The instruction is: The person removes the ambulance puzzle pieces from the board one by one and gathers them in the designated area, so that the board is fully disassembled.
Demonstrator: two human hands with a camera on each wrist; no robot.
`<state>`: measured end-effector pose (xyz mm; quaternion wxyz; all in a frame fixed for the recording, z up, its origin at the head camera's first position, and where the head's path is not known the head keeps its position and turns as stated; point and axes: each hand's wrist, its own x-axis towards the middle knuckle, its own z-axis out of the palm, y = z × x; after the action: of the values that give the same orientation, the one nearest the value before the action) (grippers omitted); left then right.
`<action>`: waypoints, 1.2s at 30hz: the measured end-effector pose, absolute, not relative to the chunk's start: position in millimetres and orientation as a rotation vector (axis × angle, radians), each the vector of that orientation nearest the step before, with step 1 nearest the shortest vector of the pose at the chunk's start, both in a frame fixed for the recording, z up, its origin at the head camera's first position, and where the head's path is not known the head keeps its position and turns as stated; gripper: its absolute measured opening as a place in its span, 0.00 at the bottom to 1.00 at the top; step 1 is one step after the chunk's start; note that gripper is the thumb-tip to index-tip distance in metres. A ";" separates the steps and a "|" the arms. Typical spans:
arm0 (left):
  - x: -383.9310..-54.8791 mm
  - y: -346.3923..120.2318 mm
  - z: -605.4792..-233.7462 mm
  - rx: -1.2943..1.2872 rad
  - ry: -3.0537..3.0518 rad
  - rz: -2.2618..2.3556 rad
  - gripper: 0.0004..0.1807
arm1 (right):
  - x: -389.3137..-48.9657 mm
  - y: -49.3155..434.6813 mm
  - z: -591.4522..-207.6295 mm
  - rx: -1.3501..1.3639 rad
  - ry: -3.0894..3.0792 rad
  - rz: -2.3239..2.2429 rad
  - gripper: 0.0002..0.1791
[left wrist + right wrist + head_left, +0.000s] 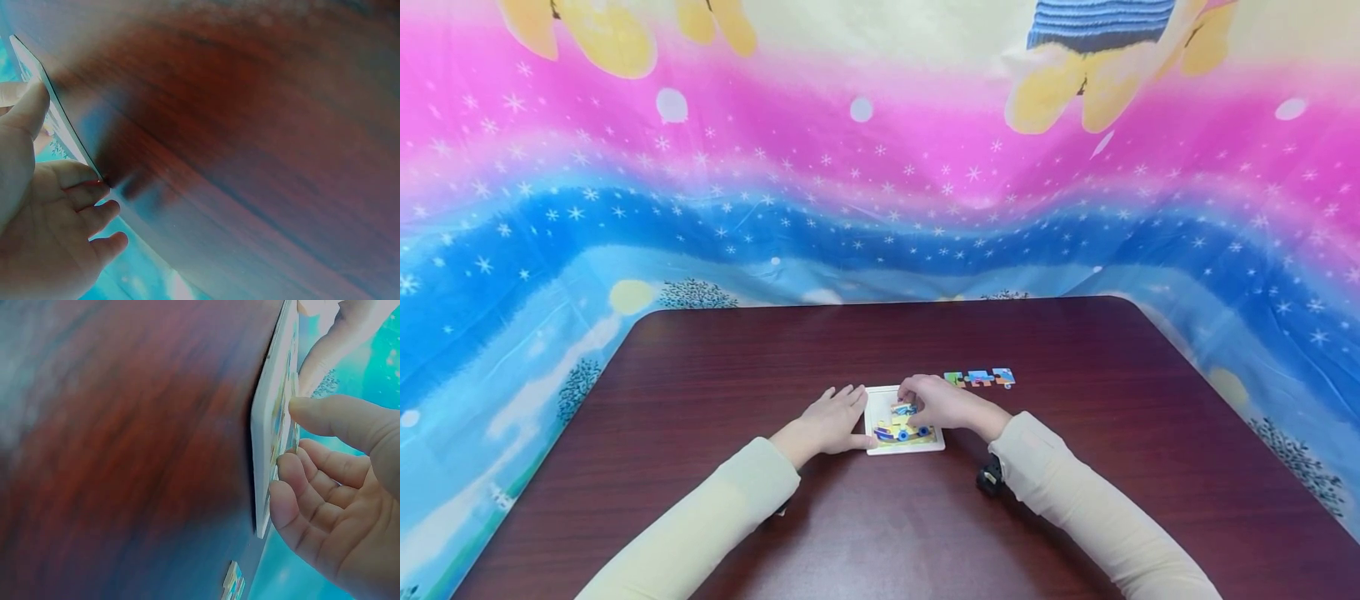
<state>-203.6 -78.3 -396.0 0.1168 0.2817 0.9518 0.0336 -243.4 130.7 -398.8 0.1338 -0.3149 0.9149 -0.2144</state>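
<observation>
A small white-framed jigsaw puzzle board (905,450) lies on the table, with yellow and blue vehicle pieces (901,433) along its lower part. My left hand (831,421) rests at the board's left side, fingers stretched out and the thumb at the lower left corner. In the left wrist view, the thumb (34,106) lies against the board's edge. Over the board's right half, my right hand (943,402) pinches a jigsaw piece (904,409) between thumb and fingers. The right wrist view shows that piece (296,434) edge-on, close over the board; its picture is mostly hidden.
Three loose jigsaw pieces (980,378) stand in a row beyond the right hand, to the right of the board. The dark red-brown wooden table (760,350) ends at a printed cloth backdrop (880,192). Black wrist gear (990,477) hangs below the right sleeve.
</observation>
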 end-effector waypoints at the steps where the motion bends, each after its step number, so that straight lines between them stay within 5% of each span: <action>1: -203.4 -78.1 -395.9 0.827 2.786 0.100 0.43 | -243.7 131.9 -398.3 -0.911 2.652 -0.623 0.18; 36: -206.6 -79.2 -401.7 0.836 2.789 0.087 0.44 | -250.3 239.7 -389.9 -0.754 2.819 -0.650 0.20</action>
<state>-206.6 -79.2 -401.7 0.1141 0.2852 0.9512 0.0298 -250.3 239.7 -389.9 0.0758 -0.2513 0.9403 -0.2166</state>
